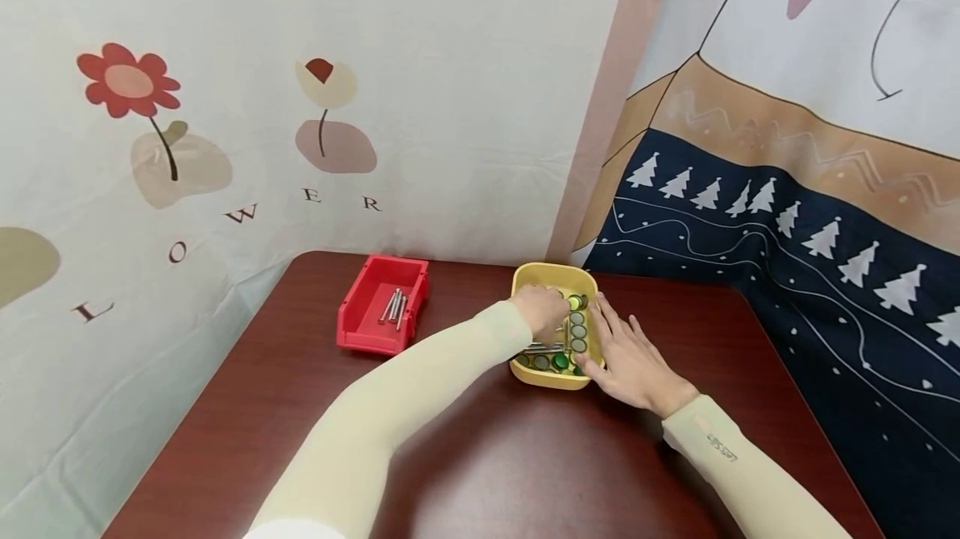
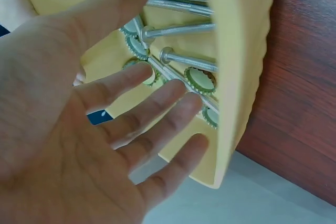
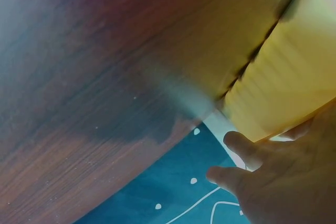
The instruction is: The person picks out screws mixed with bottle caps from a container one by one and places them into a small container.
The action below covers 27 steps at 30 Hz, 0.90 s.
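Note:
A yellow basket (image 1: pixel 555 269) holds silver bolts (image 2: pixel 184 32) and green-edged bottle caps (image 2: pixel 200 80). My left hand (image 1: pixel 542 308) reaches down into it from the left. In the left wrist view its fingers (image 2: pixel 157 103) are spread and only slightly bent above the bolts and caps, with nothing gripped. Along the basket's right rim rests my right hand (image 1: pixel 636 366), fingers extended and thumb at the near right side. The right wrist view has that hand's fingers beside the basket's outer wall (image 3: pixel 283 72). Part of the basket's contents is hidden under my left hand.
A red bin (image 1: pixel 363 299) stands to the left on the brown table (image 1: pixel 300 439), with several bolts (image 1: pixel 393 306) lying inside. Printed cloth (image 1: pixel 450 106) hangs behind the table, and dark blue cloth (image 1: pixel 840 339) borders its right edge.

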Available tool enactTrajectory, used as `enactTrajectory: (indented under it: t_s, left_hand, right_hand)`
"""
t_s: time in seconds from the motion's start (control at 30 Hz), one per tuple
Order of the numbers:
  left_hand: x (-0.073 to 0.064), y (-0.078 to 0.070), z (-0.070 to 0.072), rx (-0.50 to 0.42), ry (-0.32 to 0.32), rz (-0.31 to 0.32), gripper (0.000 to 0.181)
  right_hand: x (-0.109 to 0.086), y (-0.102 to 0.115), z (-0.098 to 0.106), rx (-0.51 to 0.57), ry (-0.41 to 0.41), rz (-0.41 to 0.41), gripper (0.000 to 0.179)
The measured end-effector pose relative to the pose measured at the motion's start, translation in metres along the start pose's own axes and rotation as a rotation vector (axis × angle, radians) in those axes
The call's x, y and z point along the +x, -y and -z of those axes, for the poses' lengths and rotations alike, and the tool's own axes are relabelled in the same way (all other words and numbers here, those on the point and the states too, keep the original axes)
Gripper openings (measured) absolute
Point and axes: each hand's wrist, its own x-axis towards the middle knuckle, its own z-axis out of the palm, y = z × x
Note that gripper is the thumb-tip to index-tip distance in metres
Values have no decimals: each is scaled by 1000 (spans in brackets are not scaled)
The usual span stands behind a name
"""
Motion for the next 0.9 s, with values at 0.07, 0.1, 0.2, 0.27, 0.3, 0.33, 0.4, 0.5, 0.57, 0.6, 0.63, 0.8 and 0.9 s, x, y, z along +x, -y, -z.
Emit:
enactTrajectory:
  t_s: [0.07, 0.1, 0.2, 0.27, 0.3, 0.33, 0.4, 0.5, 0.57, 0.6, 0.63, 0.8, 0.9]
  left_hand:
    - [20, 1, -14, -1, 46, 24, 34]
    - [29, 2, -22, -4, 45, 28, 34]
    - [29, -1, -19, 4, 70, 34, 33]
    - [13, -6, -4, 5, 78, 32, 32]
    - [5, -9, 4, 10, 90, 38, 31]
    - [-7, -12, 15, 19, 112, 43, 32]
    - [-18, -16, 27, 26, 135, 51, 32]
    - [-14, -18, 25, 32, 181, 76, 32]
    - [3, -15, 13, 38, 191, 85, 33]
    - [8, -14, 10, 39, 204, 88, 37]
    - [13, -14, 6, 41, 217, 93, 41]
    - [30, -22, -4, 71, 243, 112, 58]
    - [50, -26, -23, 79, 222, 113, 51]
  right_hand:
    - [0, 1, 1, 3, 3, 0, 101]
    - [0, 1, 1, 2, 4, 1, 101]
    - [-1, 1, 2, 1, 13, -6, 101]
    - [-1, 1, 2, -1, 14, -7, 101]
    - [-1, 1, 2, -2, 13, -7, 101]
    - [0, 1, 2, -2, 13, -6, 102]
    - [0, 1, 1, -3, 8, -1, 101]
    - [1, 0, 0, -5, 0, 8, 101]
    - [2, 1, -1, -7, -6, 15, 101]
    - [2, 1, -1, -7, -8, 18, 102]
    - [2, 1, -1, -6, -8, 16, 102]
    - [0, 1, 0, -1, -6, 9, 102]
    - [-1, 0, 0, -3, -3, 11, 101]
